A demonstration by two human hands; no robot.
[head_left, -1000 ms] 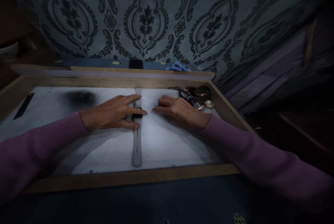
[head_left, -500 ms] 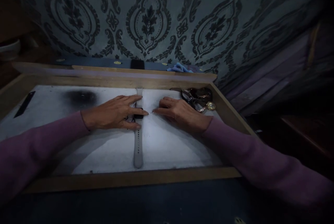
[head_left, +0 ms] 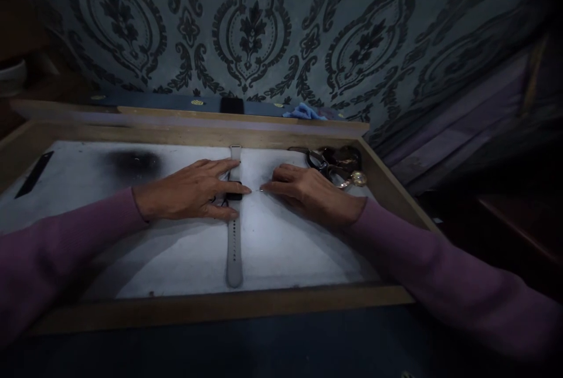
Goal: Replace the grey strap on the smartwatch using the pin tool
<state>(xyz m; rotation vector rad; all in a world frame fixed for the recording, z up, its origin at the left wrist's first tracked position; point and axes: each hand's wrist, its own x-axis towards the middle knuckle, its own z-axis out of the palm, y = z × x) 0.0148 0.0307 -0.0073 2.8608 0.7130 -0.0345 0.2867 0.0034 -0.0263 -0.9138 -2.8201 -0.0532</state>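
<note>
A smartwatch (head_left: 234, 191) with a dark face lies lengthwise in front of me, its pale grey strap (head_left: 234, 255) stretched out straight. My left hand (head_left: 193, 189) lies over it from the left, fingers spread, pressing on the watch and its strap and hiding part of both. To the right of the watch, my right hand (head_left: 303, 190) has thumb and forefinger pinched together. A tiny, thin, shiny metal piece (head_left: 261, 191) pokes out of that pinch towards my left forefinger, with a small gap between; its kind is too small to make out.
A shallow wooden-rimmed tray (head_left: 229, 304) with a white bottom surrounds the work. Several wristwatches (head_left: 338, 166) are heaped in its back right corner. A dark flat strip (head_left: 35, 174) lies at the left. Behind the rim are a blue cloth (head_left: 304, 111) and a black object (head_left: 231, 105).
My right hand has drawn slightly to the right, widening the small gap from my left forefinger. My left hand stays on the watch. The camera view has shifted a little.
</note>
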